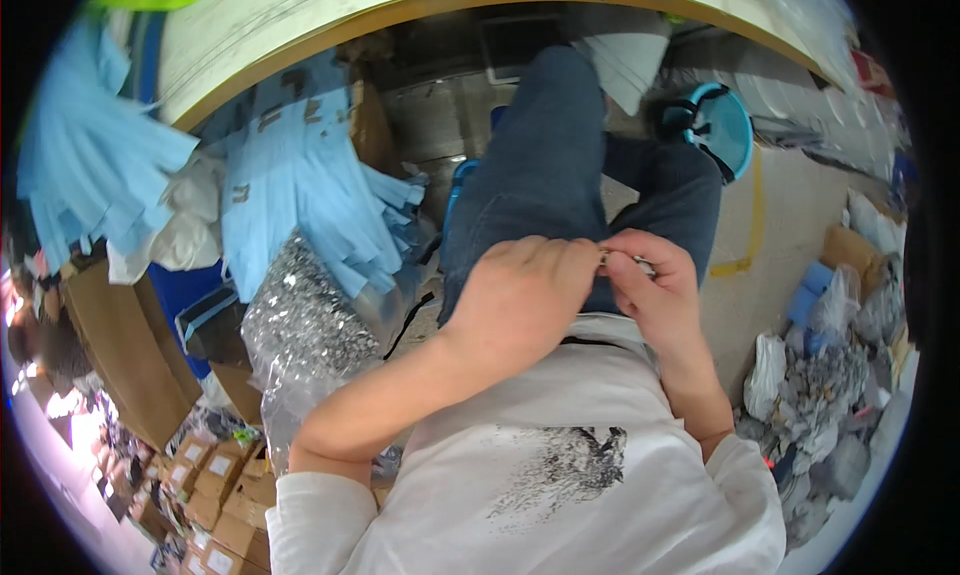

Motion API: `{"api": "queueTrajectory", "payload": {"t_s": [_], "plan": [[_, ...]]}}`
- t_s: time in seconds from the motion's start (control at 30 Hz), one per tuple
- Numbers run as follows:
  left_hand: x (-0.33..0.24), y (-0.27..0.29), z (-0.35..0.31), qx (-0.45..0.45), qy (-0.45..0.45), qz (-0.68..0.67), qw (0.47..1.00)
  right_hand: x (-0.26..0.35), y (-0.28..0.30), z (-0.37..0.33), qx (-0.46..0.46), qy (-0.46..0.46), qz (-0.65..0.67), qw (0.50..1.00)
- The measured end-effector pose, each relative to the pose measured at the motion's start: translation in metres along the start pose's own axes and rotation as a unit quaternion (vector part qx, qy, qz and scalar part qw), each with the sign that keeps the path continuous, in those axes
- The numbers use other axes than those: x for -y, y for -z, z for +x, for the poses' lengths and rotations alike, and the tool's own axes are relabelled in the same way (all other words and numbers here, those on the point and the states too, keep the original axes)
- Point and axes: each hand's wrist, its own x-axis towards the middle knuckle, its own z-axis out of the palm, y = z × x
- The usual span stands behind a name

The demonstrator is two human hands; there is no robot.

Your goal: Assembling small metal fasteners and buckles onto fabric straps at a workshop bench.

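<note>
Beside the legs (545,145) was a bag of silvery bits (310,320); above the lap, the right hand (655,287) pinched a small shiny piece (646,268) against the left hand (530,293), whose fingertips were hidden. Whether the piece was finished could not be told.

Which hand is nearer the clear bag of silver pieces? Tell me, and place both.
Left. The left hand is to the right of the bag, apart from it; the right hand is farther right, beyond the left hand.
</note>
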Motion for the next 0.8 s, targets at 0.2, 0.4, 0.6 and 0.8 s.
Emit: {"api": "queueTrajectory", "payload": {"t_s": [0.2,0.4,0.6,0.8], "plan": [[-0.005,0.007,-0.006,-0.036,0.079,-0.140,0.986,0.010,-0.018,0.006,0.023,0.062,-0.007,0.998],[-0.013,0.012,-0.006,-0.001,0.178,-0.257,0.950,0.007,-0.013,0.003,0.058,0.112,0.027,0.992],[-0.022,0.012,0.000,-0.006,0.140,-0.224,0.964,0.008,-0.006,-0.001,0.019,0.274,-0.157,0.949],[-0.025,0.010,0.007,-0.034,0.066,-0.147,0.986,0.008,-0.006,-0.002,-0.039,0.354,-0.187,0.915]]}}
